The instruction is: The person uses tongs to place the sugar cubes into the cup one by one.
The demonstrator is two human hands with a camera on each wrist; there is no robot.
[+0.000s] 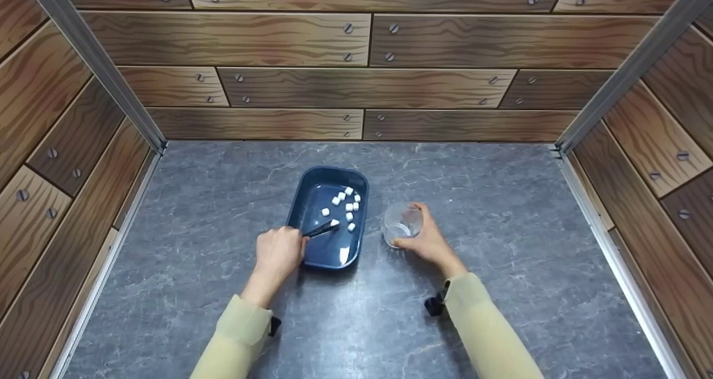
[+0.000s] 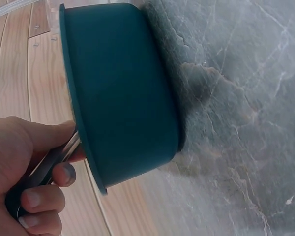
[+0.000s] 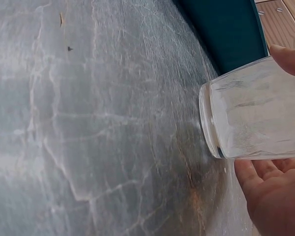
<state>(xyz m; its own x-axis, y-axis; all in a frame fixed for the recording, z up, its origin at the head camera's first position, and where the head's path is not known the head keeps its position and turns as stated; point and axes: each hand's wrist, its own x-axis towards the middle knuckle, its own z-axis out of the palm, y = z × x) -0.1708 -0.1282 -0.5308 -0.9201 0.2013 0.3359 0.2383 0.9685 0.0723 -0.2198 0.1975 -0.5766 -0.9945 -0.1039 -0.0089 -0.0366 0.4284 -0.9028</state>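
Note:
My left hand (image 1: 278, 251) grips a pair of dark tongs (image 1: 322, 229) over the near left rim of a deep blue rectangular dish (image 1: 307, 192). At the tongs' tip is a small white cube (image 1: 334, 223), low inside the dish. Several more white cubes (image 1: 349, 207) lie on the dish floor, mostly toward its right side. In the left wrist view, thumb and fingers wrap the tongs (image 2: 44, 169) beside the dish's outer wall (image 2: 120, 93). To the right of the dish, my right hand (image 1: 430, 242) holds a clear cup (image 1: 402, 223) around its side; the cup stands upright.
Grey marbled tabletop (image 1: 195, 228) surrounds the dish and cup. Wood-patterned panels (image 1: 289, 86) wall off the back and both sides, with metal rails (image 1: 618, 295) along the edges. A dark wrist device (image 1: 434, 305) sits below the right sleeve.

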